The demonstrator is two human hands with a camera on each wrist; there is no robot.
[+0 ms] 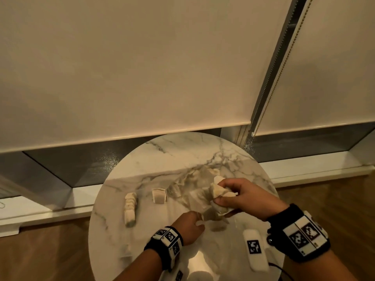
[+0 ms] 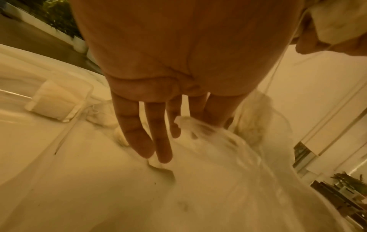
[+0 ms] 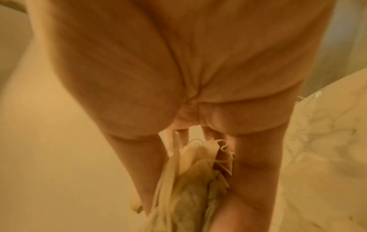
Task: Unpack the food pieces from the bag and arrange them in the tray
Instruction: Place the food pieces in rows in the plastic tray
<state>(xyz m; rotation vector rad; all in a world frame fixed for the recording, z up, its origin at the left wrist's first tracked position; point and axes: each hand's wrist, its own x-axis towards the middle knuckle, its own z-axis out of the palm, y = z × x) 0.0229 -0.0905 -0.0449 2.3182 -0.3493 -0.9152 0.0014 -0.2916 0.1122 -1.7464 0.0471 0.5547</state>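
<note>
Head view — food row (image 1: 129, 208) near-to-far

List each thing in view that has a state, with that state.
left hand: pinches the bag edge.
right hand: grips the food clump.
bag: clear, crumpled, on the table.
food clump: held in the right hand.
row of pieces: set in the tray.
square piece: set in the tray, apart from the row.
blinds: lowered nearly to the sill.
tagged block: lying flat on the table.
</note>
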